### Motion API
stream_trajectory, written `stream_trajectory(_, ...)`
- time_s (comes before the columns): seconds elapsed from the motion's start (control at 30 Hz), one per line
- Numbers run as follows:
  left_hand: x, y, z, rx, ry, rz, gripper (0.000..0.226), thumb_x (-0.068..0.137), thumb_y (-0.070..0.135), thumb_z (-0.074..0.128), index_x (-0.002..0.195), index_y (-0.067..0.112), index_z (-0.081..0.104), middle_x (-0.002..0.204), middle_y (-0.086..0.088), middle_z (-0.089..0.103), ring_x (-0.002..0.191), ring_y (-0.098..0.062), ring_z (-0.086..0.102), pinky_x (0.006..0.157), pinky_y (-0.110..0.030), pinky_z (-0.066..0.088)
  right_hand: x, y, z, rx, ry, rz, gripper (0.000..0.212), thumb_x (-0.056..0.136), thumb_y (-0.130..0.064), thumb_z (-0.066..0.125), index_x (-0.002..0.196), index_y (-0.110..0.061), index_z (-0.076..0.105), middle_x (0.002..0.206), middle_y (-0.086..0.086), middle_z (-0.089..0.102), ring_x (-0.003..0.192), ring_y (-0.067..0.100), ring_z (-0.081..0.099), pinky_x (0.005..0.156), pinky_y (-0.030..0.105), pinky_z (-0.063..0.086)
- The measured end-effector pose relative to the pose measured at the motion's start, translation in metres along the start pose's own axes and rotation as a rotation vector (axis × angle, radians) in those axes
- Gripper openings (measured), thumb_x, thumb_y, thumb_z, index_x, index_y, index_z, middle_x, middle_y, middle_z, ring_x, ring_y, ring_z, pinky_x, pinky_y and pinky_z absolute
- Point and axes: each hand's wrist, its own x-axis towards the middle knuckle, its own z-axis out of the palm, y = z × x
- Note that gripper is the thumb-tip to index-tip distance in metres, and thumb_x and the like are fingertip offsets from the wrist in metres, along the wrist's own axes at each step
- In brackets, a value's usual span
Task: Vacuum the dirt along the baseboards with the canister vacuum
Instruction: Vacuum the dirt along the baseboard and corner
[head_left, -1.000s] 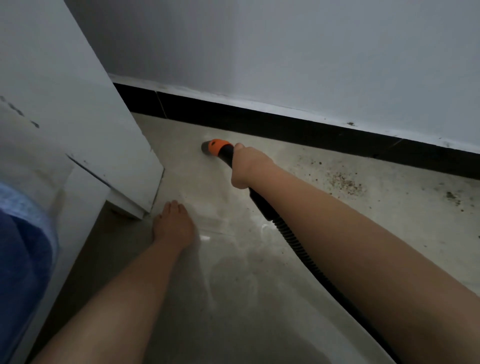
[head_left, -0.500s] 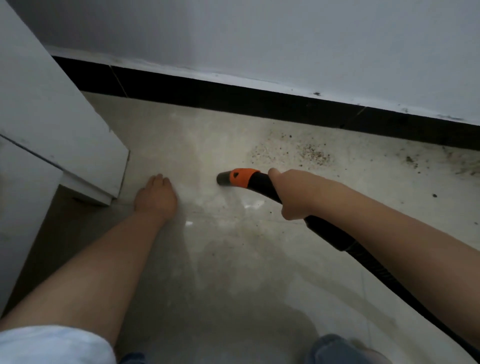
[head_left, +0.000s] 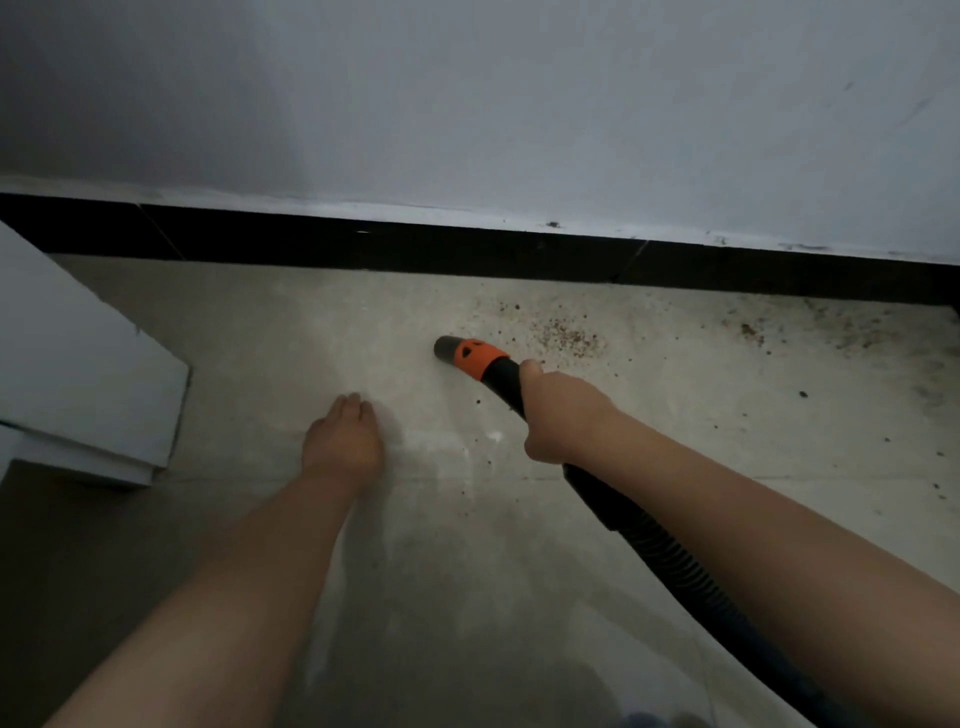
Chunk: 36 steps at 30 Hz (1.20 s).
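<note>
The vacuum hose (head_left: 675, 561), black and ribbed, runs from the lower right corner up across the pale floor (head_left: 467, 571) to a smooth black handle section and ends in an orange collar (head_left: 480, 359) with a dark nozzle (head_left: 445, 347) at its tip. The nozzle points left and slightly up, low over the floor or on it; which one cannot be told. It lies just to the left of a brown patch of dirt (head_left: 569, 338), which is scattered on the floor close below the black baseboard (head_left: 363, 244). More loose crumbs lie below the nozzle and further dark specks and smudges spread toward the right edge of the floor. The right hand (head_left: 558, 415) grips the black handle just behind the orange collar, its fingers clenched around the tube and the thumb (head_left: 531, 370) lying along the top toward the collar. The left hand (head_left: 340, 439) rests on the floor to the left of the nozzle, well apart from it, with its fingers (head_left: 353, 405) released and lying together, holding nothing. Above the baseboard rises a grey-white wall (head_left: 467, 104). At the left edge, a white cabinet (head_left: 78, 374) stands on the floor, its corner near the left hand but not touching it.
</note>
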Motion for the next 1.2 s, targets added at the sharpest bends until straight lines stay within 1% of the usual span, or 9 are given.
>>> stream_trajectory(0.17, 0.002, 0.014, -0.001, -0.013, -0.021, -0.008, 0.052, 0.101, 0.015, 0.023, 0.150, 0.004, 0.009, 0.159, -0.009, 0.002, 0.147, -0.021, 0.003, 0.116, -0.034, 0.018, 0.011, -0.009, -0.009, 0.022, 0.005, -0.014, 0.057, 0.083, -0.006, 0.056, 0.132, -0.006, 0.028, 0.069, 0.001, 0.036, 0.055, 0.013, 0.040, 0.046, 0.025, 0.034)
stream_trajectory(0.33, 0.000, 0.012, 0.010, 0.008, -0.074, -0.032, 0.053, 0.101, 0.018, 0.021, 0.151, 0.006, 0.005, 0.159, -0.007, -0.002, 0.147, -0.020, 0.000, 0.117, -0.035, 0.015, 0.014, 0.005, -0.025, 0.004, -0.082, 0.014, 0.062, 0.081, -0.006, 0.060, 0.135, -0.011, 0.029, 0.076, 0.001, 0.041, 0.077, 0.019, 0.051, 0.067, 0.028, 0.044)
stream_trajectory(0.47, 0.006, 0.004, 0.004, 0.026, -0.062, -0.042, 0.053, 0.102, 0.018, 0.021, 0.151, 0.006, 0.006, 0.159, -0.005, -0.002, 0.147, -0.018, 0.000, 0.117, -0.034, 0.016, 0.004, 0.020, -0.038, -0.101, -0.149, 0.001, 0.063, 0.080, -0.004, 0.059, 0.135, -0.013, 0.030, 0.087, 0.004, 0.047, 0.083, 0.021, 0.052, 0.071, 0.029, 0.045)
stream_trajectory(0.57, 0.008, 0.001, 0.004, 0.030, -0.067, -0.042, 0.052, 0.101, 0.017, 0.021, 0.151, 0.007, 0.006, 0.159, -0.005, -0.002, 0.147, -0.018, 0.000, 0.117, -0.033, 0.017, 0.002, 0.028, -0.051, -0.157, -0.168, 0.023, 0.063, 0.079, -0.003, 0.061, 0.134, -0.015, 0.034, 0.079, 0.001, 0.044, 0.084, 0.021, 0.051, 0.072, 0.029, 0.043)
stream_trajectory(0.73, 0.010, -0.003, 0.003, 0.044, -0.068, -0.021, 0.052, 0.102, 0.018, 0.022, 0.150, 0.007, 0.007, 0.159, -0.005, 0.000, 0.147, -0.018, 0.001, 0.117, -0.033, 0.018, 0.000, 0.034, -0.074, -0.276, -0.100, 0.003, 0.066, 0.075, -0.003, 0.064, 0.133, -0.017, 0.035, 0.078, 0.002, 0.046, 0.084, 0.022, 0.055, 0.074, 0.031, 0.048)
stream_trajectory(0.9, 0.009, -0.002, 0.004, 0.082, -0.051, 0.011, 0.053, 0.101, 0.019, 0.026, 0.150, 0.006, 0.011, 0.159, -0.006, 0.004, 0.147, -0.020, 0.004, 0.115, -0.033, 0.022, -0.011, 0.023, -0.063, -0.305, -0.136, -0.051, 0.066, 0.077, -0.001, 0.061, 0.135, -0.016, 0.033, 0.076, 0.003, 0.043, 0.066, 0.015, 0.046, 0.065, 0.029, 0.041)
stream_trajectory(1.0, 0.011, 0.003, 0.006, 0.079, -0.062, 0.038, 0.052, 0.102, 0.017, 0.025, 0.150, 0.004, 0.009, 0.159, -0.008, 0.003, 0.147, -0.021, 0.004, 0.117, -0.032, 0.020, -0.018, 0.024, -0.049, -0.309, -0.175, -0.051, 0.070, 0.080, 0.000, 0.059, 0.140, -0.014, 0.026, 0.076, 0.002, 0.040, 0.069, 0.017, 0.047, 0.060, 0.027, 0.041)
stream_trajectory(1.1, 0.011, 0.012, 0.007, 0.053, -0.084, 0.069, 0.053, 0.102, 0.015, 0.025, 0.150, 0.002, 0.006, 0.158, -0.011, 0.000, 0.147, -0.022, 0.002, 0.118, -0.031, 0.017, -0.024, 0.030, -0.038, -0.305, -0.182, -0.043, 0.070, 0.082, 0.000, 0.057, 0.141, -0.012, 0.022, 0.074, 0.003, 0.039, 0.062, 0.015, 0.043, 0.051, 0.023, 0.037)
stream_trajectory(1.2, 0.007, 0.023, 0.007, 0.030, -0.111, 0.079, 0.054, 0.102, 0.016, 0.024, 0.150, 0.001, 0.004, 0.159, -0.010, -0.002, 0.147, -0.022, 0.000, 0.118, -0.031, 0.014, -0.024, 0.033, -0.029, -0.277, -0.166, -0.035, 0.066, 0.082, -0.001, 0.056, 0.139, -0.011, 0.024, 0.073, 0.003, 0.039, 0.059, 0.014, 0.042, 0.048, 0.022, 0.035)
